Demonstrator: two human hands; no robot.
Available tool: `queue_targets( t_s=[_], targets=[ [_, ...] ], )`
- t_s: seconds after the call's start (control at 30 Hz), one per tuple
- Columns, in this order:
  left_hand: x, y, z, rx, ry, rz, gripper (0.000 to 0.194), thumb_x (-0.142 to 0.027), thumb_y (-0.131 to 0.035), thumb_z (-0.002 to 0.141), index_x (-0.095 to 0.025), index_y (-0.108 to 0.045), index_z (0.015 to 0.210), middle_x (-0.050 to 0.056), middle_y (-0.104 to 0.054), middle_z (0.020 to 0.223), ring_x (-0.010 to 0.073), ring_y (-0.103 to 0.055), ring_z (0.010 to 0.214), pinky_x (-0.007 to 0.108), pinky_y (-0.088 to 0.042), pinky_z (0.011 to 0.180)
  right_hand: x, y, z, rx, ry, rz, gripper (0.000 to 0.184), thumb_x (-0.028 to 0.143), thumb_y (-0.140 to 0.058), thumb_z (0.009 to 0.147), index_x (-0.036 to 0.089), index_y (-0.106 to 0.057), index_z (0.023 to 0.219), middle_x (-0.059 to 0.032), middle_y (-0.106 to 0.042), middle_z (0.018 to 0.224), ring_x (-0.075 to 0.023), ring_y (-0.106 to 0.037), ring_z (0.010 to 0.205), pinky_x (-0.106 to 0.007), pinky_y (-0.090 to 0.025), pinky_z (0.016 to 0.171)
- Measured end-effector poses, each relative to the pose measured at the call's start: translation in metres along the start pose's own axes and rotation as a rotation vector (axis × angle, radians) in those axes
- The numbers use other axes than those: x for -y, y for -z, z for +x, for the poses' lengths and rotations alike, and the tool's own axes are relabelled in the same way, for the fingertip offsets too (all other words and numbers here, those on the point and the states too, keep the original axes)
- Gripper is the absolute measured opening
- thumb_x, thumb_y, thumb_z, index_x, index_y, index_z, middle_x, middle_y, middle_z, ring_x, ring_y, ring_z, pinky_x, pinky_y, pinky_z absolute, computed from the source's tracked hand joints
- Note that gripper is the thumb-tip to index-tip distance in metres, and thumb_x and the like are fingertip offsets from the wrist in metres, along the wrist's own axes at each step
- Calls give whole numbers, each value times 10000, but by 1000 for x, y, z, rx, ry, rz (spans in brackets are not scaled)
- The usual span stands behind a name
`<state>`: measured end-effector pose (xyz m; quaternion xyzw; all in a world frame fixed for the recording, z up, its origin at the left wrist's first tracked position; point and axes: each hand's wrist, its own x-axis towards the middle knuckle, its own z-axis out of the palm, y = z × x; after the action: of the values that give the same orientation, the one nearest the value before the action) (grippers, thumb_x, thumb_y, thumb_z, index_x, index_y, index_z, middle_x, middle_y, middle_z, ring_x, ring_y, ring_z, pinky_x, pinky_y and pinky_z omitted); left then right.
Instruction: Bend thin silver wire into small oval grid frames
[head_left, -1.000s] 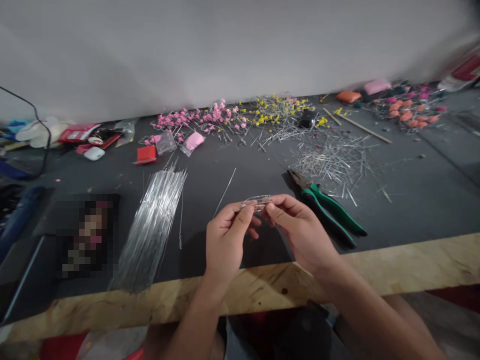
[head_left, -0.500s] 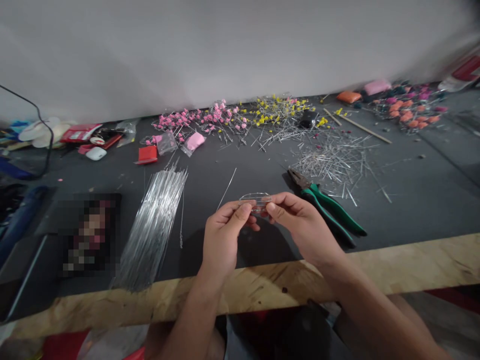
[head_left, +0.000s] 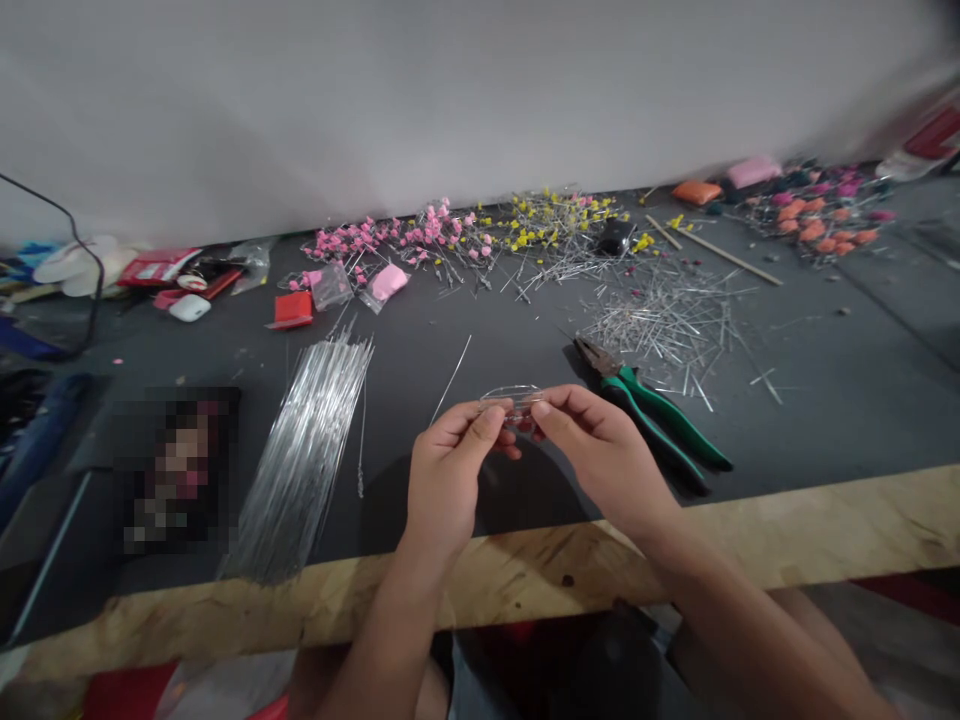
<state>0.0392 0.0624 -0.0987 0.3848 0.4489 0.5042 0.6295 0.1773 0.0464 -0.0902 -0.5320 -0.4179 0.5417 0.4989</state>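
Observation:
Between my two hands I hold a small piece of bent wire (head_left: 510,389), its thin strands bowed in an arc over the fingertips. My left hand (head_left: 454,455) pinches one end between thumb and fingers. The other end is pinched by my right hand (head_left: 600,440). The fingers partly hide the wire's shape. Just right of my right hand lie pliers (head_left: 660,415) with green and black handles. A single straight wire (head_left: 453,375) rests on the table behind my left hand, and a wire with a twisted end (head_left: 361,440) lies farther left.
A bundle of long wires (head_left: 307,450) lies at left. Along the wall are pink-tipped wires (head_left: 405,235), yellow-tipped wires (head_left: 547,225) and orange-tipped ones (head_left: 814,230). Loose cut wires (head_left: 667,320) are scattered behind the pliers. A wooden edge (head_left: 525,575) runs along the table's front.
Both hands stay nearly in place, still pinching the wire. Only slight finger movement shows, and the view shifts a little.

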Motion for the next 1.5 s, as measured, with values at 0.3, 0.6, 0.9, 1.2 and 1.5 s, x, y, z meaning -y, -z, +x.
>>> queue_targets(
  t_s=[0.3, 0.6, 0.9, 1.2, 1.5],
  targets=[
    [3, 3, 0, -7, -41, 75, 123, -300, -681, 814, -226, -751, 885, 9, -707, 812, 93, -616, 678, 210, -542, 614, 1, 3, 4, -3, -38, 0, 172, 347, -625, 845, 188, -658, 790, 13, -634, 732, -114, -561, 699, -244, -448, 677],
    [0, -3, -2, -5, 4, 21, 131, -295, -689, 799, -207, -748, 876, 24, -702, 810, 109, -606, 671, 219, -541, 573, 1, -2, 1, -94, 9, -1, 156, 349, -623, 838, 203, -658, 793, -9, -682, 759, -142, -607, 728, -277, -479, 693],
    [-1, -2, -2, 7, 9, -22, 109, -278, -684, 806, -208, -753, 853, 21, -694, 797, 99, -598, 657, 208, -538, 562, 3, -5, -1, -133, 26, -41, 151, 351, -641, 834, 205, -680, 839, -11, -705, 773, -142, -627, 736, -276, -495, 690],
    [-2, -3, -2, 12, 27, -14, 121, -280, -685, 802, -194, -752, 854, 32, -693, 791, 113, -599, 673, 220, -540, 571, -2, -3, 0, -132, 47, -37, 152, 348, -639, 832, 203, -688, 841, -18, -715, 770, -157, -640, 738, -302, -502, 695],
    [-2, -4, -2, -10, 46, -41, 122, -290, -704, 779, -189, -748, 833, 30, -692, 776, 113, -595, 646, 224, -533, 547, 1, -2, -2, -132, 79, -93, 142, 343, -630, 844, 210, -679, 831, -13, -715, 760, -158, -653, 736, -295, -512, 685]
  ],
)
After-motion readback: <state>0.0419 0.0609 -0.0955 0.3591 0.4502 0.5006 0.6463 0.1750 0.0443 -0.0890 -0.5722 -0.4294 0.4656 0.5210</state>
